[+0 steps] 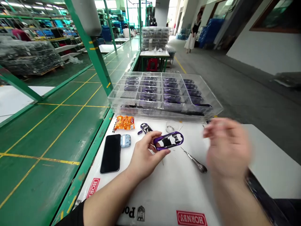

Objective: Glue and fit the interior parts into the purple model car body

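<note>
Over the white work surface, my left hand (147,153) grips a purple-rimmed oval part (168,140) with black and white inside, pinched between thumb and fingers. My right hand (227,147) is raised at the right, smeared by motion, so its fingers cannot be made out clearly. Between the hands a thin pointed tool with a thick handle (196,162) lies on the surface. Behind my left hand lies a similar small purple and black part (146,128). A small clear round dish (172,126) sits just beyond the held part.
A clear compartment tray (211,94) with several purple parts stands behind. To the left lie a black phone (110,153), a patterned blue case (125,141) and an orange packet (125,122). A green post (101,62) rises beside the green conveyor (51,125). A person stands far back.
</note>
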A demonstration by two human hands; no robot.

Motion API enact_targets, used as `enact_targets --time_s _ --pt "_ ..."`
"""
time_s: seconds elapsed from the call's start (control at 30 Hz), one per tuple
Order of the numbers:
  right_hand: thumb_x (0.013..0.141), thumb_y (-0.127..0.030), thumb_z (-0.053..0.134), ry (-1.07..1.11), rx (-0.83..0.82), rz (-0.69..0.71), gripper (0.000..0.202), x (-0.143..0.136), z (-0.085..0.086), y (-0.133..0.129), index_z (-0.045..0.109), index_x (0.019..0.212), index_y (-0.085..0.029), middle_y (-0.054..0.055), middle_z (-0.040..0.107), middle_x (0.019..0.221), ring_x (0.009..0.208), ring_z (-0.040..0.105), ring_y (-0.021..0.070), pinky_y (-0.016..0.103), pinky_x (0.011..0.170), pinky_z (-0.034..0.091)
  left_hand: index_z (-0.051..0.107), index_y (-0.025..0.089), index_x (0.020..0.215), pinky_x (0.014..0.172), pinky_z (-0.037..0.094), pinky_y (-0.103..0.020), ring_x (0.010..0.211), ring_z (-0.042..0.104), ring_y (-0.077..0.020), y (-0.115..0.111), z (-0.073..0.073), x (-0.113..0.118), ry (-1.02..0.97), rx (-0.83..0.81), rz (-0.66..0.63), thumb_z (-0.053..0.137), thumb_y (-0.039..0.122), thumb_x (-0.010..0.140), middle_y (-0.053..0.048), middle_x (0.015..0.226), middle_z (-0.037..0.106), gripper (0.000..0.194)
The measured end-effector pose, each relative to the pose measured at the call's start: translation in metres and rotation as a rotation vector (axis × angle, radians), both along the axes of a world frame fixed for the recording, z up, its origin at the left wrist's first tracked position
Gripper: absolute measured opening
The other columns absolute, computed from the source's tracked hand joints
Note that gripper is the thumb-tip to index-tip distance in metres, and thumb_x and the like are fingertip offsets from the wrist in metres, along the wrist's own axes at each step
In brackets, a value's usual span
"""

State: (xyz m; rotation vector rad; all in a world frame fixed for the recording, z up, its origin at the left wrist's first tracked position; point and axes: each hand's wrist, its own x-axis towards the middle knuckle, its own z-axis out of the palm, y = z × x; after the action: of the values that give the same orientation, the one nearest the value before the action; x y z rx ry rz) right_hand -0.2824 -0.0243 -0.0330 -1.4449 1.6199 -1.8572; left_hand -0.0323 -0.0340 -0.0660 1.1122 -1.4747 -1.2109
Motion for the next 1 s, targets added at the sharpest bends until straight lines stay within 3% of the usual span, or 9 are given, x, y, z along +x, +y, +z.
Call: enact_targets --time_s 0.1,0.17,0.27,0.4,0.47,0.53,0.63,0.8,1.0 --pt "0.111 -0.072 0.077 -0.003 0.315 0.205 0.053 0.009 -0.015 -0.001 0.085 0.126 -0.022 0.003 0.073 0.089 0.081 0.067 0.0179 0.033 0.078 0.058 0.08 0.024 0.142 0.087 0.065 -0.036 0.089 0.078 -0.0207 0.002 0.0 0.001 -0.042 -0.071 0.045 0.102 0.029 0.09 -0.008 0.121 0.088 0.056" --pt "0.11 -0.079 0.073 -0.009 0.412 0.292 0.061 0.015 -0.019 0.002 0.086 0.126 -0.022 0.002 0.066 0.082 0.077 0.062 0.0182 0.034 0.076 0.057 0.08 0.025 0.143 0.089 0.066 -0.037 0.091 0.08 -0.0214 0.003 -0.001 0.001 -0.074 -0.129 0.06 0.102 0.028 0.092 -0.008 0.123 0.088 0.056" --pt "0.109 -0.081 0.072 -0.028 0.455 0.363 0.062 0.02 -0.017 0.004 0.088 0.117 -0.022 0.0 0.057 0.074 0.071 0.055 0.0168 0.033 0.071 0.052 0.079 0.027 0.145 0.092 0.069 -0.037 0.095 0.084 -0.0227 0.004 -0.005 0.002 -0.131 -0.23 0.071 0.101 0.025 0.094 -0.009 0.131 0.089 0.056" --pt "0.109 -0.072 0.079 -0.075 0.445 0.397 0.05 0.018 -0.016 0.004 0.088 0.113 -0.023 0.0 0.059 0.076 0.07 0.053 0.0148 0.03 0.066 0.046 0.078 0.03 0.151 0.094 0.072 -0.036 0.101 0.088 -0.0241 0.008 -0.01 0.002 -0.168 -0.373 0.069 0.099 0.023 0.099 -0.009 0.138 0.089 0.057" --pt "0.112 -0.066 0.08 -0.12 0.415 0.444 0.042 0.017 -0.018 0.003 0.086 0.108 -0.024 0.0 0.059 0.077 0.07 0.054 0.0141 0.03 0.066 0.046 0.078 0.033 0.153 0.095 0.073 -0.036 0.102 0.089 -0.0237 0.011 -0.009 0.001 -0.123 -0.369 0.056 0.1 0.025 0.099 -0.009 0.139 0.089 0.059" --pt "0.115 -0.059 0.079 -0.207 0.365 0.515 0.036 0.016 -0.02 0.002 0.084 0.105 -0.025 0.0 0.061 0.084 0.072 0.057 0.0131 0.031 0.069 0.047 0.077 0.035 0.155 0.096 0.073 -0.036 0.102 0.088 -0.0229 0.014 -0.007 0.001 0.007 -0.253 0.006 0.105 0.027 0.096 -0.008 0.14 0.088 0.066" --pt "0.118 -0.05 0.077 -0.331 0.275 0.607 0.027 0.013 -0.024 0.0 0.083 0.106 -0.027 0.001 0.061 0.099 0.075 0.059 0.0118 0.033 0.072 0.048 0.077 0.033 0.154 0.091 0.074 -0.033 0.101 0.087 -0.0217 0.015 0.0 -0.002 0.325 0.098 -0.124 0.11 0.031 0.09 -0.01 0.145 0.083 0.073" --pt "0.12 -0.047 0.075 -0.382 0.205 0.717 0.027 0.009 -0.024 -0.005 0.082 0.102 -0.028 0.002 0.059 0.104 0.08 0.056 0.0133 0.033 0.075 0.045 0.081 0.017 0.131 0.082 0.075 -0.031 0.097 0.09 -0.0246 0.005 0.009 -0.004 0.675 0.599 -0.347 0.094 0.05 0.106 -0.013 0.119 0.086 0.043" --pt "0.12 -0.053 0.073 -0.384 0.191 0.846 0.034 0.009 -0.024 -0.008 0.082 0.1 -0.027 0.005 0.065 0.105 0.097 0.062 0.0187 0.035 0.09 0.053 0.076 0.017 0.132 0.082 0.076 -0.033 0.091 0.092 -0.0265 0.001 0.01 0.001 0.736 0.815 -0.516 0.095 0.044 0.103 -0.021 0.123 0.091 0.043"
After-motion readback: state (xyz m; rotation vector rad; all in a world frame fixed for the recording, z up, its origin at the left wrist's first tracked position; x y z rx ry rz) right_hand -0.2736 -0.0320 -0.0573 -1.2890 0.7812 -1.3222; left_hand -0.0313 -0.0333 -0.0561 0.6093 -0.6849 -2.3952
